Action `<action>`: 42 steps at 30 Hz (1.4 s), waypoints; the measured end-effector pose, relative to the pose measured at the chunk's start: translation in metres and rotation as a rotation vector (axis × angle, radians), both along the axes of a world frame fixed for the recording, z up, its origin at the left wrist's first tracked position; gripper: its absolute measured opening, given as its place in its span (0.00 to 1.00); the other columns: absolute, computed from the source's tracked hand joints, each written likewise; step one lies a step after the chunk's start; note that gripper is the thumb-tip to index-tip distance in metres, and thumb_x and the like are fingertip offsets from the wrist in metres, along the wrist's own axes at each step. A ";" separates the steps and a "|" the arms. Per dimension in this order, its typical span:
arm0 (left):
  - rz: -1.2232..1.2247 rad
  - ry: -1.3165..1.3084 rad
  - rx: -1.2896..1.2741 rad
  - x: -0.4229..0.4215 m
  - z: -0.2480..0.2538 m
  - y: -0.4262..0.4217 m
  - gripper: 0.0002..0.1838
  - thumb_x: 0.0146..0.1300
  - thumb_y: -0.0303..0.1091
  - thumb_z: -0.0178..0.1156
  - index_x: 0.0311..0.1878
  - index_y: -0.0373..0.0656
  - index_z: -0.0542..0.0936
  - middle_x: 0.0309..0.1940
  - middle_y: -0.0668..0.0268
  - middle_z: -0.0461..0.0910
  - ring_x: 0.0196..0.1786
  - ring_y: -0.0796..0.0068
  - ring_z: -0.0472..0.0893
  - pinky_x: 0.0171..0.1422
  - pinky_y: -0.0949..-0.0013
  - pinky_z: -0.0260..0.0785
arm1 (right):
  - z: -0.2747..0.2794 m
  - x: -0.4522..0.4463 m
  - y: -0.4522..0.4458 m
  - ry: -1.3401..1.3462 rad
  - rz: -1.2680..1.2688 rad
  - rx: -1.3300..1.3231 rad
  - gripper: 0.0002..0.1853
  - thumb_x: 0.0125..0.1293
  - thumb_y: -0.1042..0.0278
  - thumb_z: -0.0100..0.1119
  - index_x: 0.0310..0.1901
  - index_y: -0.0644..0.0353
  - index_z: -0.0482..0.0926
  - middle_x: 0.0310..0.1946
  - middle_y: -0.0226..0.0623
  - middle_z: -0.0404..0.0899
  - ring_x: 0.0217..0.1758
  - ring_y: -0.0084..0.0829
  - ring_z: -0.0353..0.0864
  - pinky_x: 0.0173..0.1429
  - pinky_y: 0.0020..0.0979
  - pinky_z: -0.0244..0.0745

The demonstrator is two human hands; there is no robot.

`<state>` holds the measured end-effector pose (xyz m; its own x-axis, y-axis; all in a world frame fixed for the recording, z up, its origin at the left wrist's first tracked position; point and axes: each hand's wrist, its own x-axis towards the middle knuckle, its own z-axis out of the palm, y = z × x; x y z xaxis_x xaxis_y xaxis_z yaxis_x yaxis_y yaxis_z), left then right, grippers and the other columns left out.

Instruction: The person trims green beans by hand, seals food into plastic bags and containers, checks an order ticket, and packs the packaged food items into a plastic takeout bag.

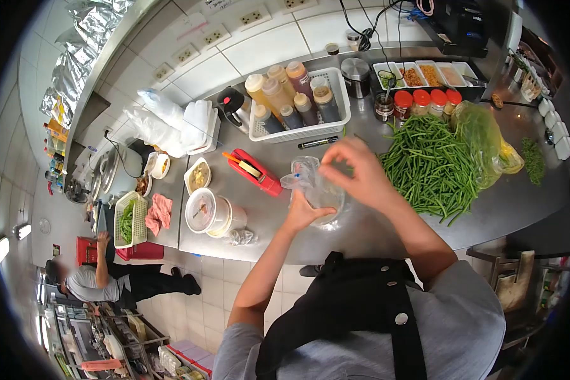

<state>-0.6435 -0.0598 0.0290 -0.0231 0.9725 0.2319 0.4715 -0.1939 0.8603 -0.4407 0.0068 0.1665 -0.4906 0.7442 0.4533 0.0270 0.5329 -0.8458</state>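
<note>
A clear plastic bag (303, 172) is bunched above my left hand (305, 213), whose fingers grip its lower part while the thumb stretches right. My right hand (356, 170) is just right of the bag, fingers curled toward the thumb. Whatever its fingertips pinch, if anything, is hidden. Under and between the hands, clear plastic (333, 197) shows against the steel counter, its shape hard to make out. To the left lies a red tape dispenser (253, 172) with a roll of tape. Beyond the hands is a black marker (318, 142).
A large heap of green beans (427, 161) lies to the right beside a yellowish plastic bag (484, 142). Behind stand a white basket (297, 132) of sauce bottles and several red-lidded jars (421, 101). Lidded white tubs (206, 212) stand left. Another person (101, 282) works at the far left.
</note>
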 end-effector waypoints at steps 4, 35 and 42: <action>-0.011 -0.116 -0.142 0.006 0.000 0.005 0.64 0.32 0.52 0.80 0.71 0.38 0.54 0.70 0.47 0.53 0.74 0.51 0.51 0.75 0.55 0.47 | -0.066 -0.042 -0.014 -0.439 -0.177 0.359 0.12 0.56 0.60 0.66 0.37 0.57 0.80 0.35 0.35 0.78 0.45 0.38 0.76 0.47 0.35 0.70; -0.143 0.620 0.101 -0.012 -0.005 0.029 0.37 0.46 0.50 0.67 0.61 0.48 0.71 0.59 0.59 0.69 0.62 0.55 0.69 0.65 0.55 0.63 | -0.116 -0.086 -0.055 -0.204 0.052 0.062 0.16 0.53 0.80 0.49 0.46 0.70 0.70 0.48 0.58 0.67 0.54 0.57 0.71 0.55 0.46 0.69; -0.384 0.724 0.044 -0.015 0.005 0.041 0.28 0.55 0.46 0.59 0.59 0.47 0.72 0.56 0.60 0.73 0.60 0.59 0.71 0.65 0.59 0.63 | -0.109 -0.063 -0.024 -0.176 -0.019 0.002 0.27 0.51 0.72 0.65 0.55 0.59 0.69 0.48 0.48 0.74 0.50 0.53 0.75 0.51 0.45 0.72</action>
<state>-0.6582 -0.0183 0.0338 0.4793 0.8719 0.0998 0.8011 -0.4812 0.3560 -0.5038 -0.0175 0.0576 -0.5484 0.7530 0.3636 0.1843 0.5329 -0.8258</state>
